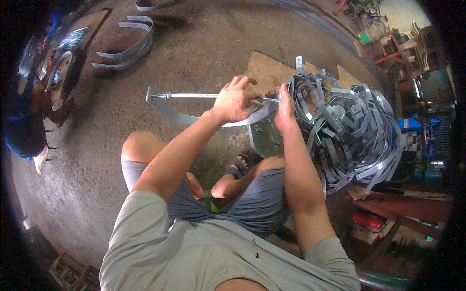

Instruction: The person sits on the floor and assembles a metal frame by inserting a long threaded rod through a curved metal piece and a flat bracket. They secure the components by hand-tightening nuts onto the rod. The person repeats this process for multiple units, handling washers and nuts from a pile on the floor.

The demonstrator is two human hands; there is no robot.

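Note:
A curved flat metal strap [179, 115] lies across in front of my knees, its bow toward me. A thin metal rod [191, 95] spans it from end to end, with what looks like a nut near the left end. My left hand [235, 100] is closed over the right part of the rod, fingers curled. My right hand [285, 109] is closed around the strap's right end, where the rod meets it; its fingertips are partly hidden. Several loose nuts [274, 139] lie on a dark surface below the strap.
A large heap of bent metal straps [352, 126] sits right beside my right arm, near flat cardboard [266, 72]. More curved straps [138, 51] lie on the floor at far left. Another person's dark clothing [23, 128] shows at the left edge. Shelves and clutter [417, 53] line the right.

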